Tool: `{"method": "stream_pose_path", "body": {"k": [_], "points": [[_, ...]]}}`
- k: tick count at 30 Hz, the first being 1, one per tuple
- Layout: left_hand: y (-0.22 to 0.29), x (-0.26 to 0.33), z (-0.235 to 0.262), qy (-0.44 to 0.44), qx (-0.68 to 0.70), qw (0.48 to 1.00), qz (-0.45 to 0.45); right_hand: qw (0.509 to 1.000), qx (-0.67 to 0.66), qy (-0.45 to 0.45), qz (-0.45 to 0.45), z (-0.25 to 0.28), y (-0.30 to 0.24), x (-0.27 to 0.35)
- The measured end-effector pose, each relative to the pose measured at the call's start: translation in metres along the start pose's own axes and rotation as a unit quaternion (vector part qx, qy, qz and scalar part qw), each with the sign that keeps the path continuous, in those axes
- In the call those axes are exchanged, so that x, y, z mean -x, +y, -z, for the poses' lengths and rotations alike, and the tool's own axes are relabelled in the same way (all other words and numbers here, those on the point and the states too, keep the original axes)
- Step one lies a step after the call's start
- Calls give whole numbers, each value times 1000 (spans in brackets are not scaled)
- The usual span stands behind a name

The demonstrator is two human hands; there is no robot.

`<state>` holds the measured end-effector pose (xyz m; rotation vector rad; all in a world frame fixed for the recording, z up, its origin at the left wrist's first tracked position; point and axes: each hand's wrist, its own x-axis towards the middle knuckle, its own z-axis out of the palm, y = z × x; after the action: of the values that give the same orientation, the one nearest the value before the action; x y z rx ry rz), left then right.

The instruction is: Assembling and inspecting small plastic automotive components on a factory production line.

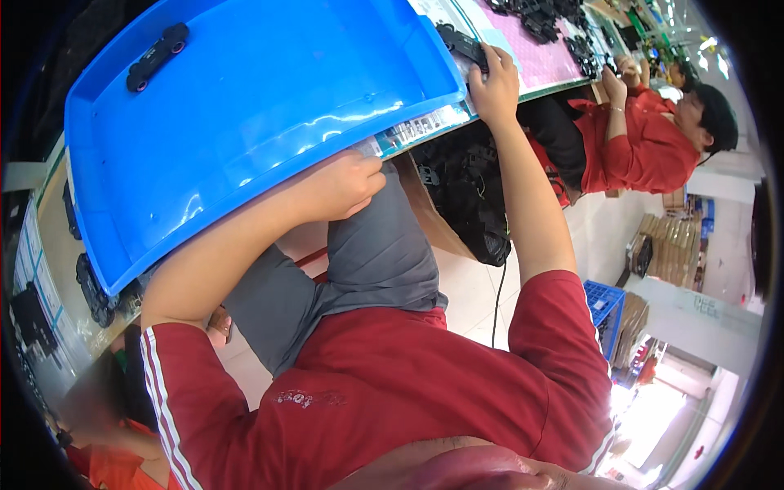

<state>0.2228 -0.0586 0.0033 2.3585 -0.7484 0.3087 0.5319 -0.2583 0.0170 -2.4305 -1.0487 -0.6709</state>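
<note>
Fingers of the right hand (494,82) curled over a black controller-shaped part (460,42), gripping it at the table edge (433,124), just right of the blue tray (269,98). Left hand (347,184) closed into a loose fist at the tray's near rim, knuckles tucked against the underside; whether anything is pinched inside, cannot tell. Both forearms bare, reaching up from red short sleeves with white stripes.

Inside the tray, near its far left corner, one black oblong part with two pinkish round ends (157,55), well apart from both hands. Rest of the tray floor glossy with light reflections.

Right of the tray, a pink mat (547,61) on the table with a heap of black parts (543,18) at its far side. Left of the tray, more black parts (94,290) along the table edge.

Below the tray, grey trousers (367,253) over the knees. Further right of the tray, a seated person in a red shirt (645,143), hand raised at the table. Beyond, a blue crate (604,304) on the floor and stacked cardboard (674,245).
</note>
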Motion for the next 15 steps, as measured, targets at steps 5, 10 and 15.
{"method": "stream_pose_path", "body": {"k": [5, 10, 15], "points": [[1, -4, 5, -30, -35, 999, 0, 1000, 6, -10, -13, 1, -1, 0], [-2, -1, 3, -5, -17, 1000, 2, 1000, 19, -1, -2, 0, -3, -2], [-2, -1, 0, -1, -10, 1000, -2, 1000, 8, 7, 3, -1, -1, 1]]}}
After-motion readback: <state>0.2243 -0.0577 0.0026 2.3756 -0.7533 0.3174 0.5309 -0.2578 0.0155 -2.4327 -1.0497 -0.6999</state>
